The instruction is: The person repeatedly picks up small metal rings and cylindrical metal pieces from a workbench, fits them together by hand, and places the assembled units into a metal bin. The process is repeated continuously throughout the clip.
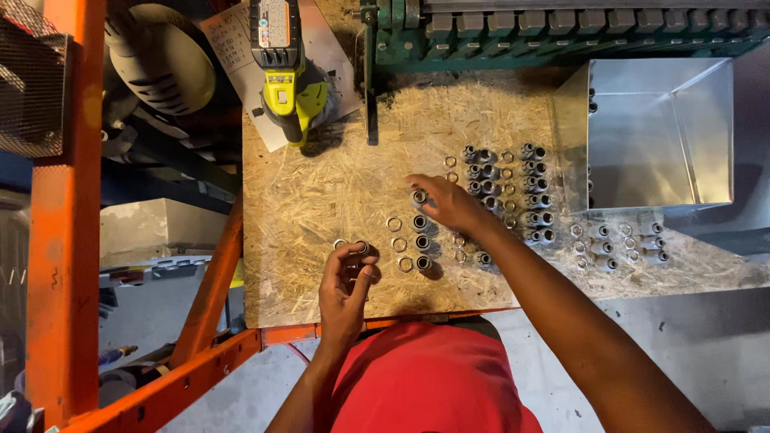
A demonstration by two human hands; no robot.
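Here, the left hand [346, 282] is curling over the near part of the chipboard bench [305, 200], its fingertips pinching a small metal fitting [362, 248] that is standing on the board, with a loose ring [340, 243] lying just beside it. The right hand [446, 202] is reaching further out, palm down, its fingers closing narrowly on the top fitting [419, 196] of a short column of upright fittings [422, 241]; a few flat rings [399, 244] are lying just left of that column. Beyond the right hand a denser group of fittings and rings [507, 186] is standing in rows, and a smaller group [624, 240] is sitting further right, in front of an open sheet-metal box [666, 128]. At the far edge a yellow-green cordless drill [282, 72] is lying on a sheet of paper [233, 48], beside a green machine [513, 28]. An orange steel frame [68, 224] is running along the left side.
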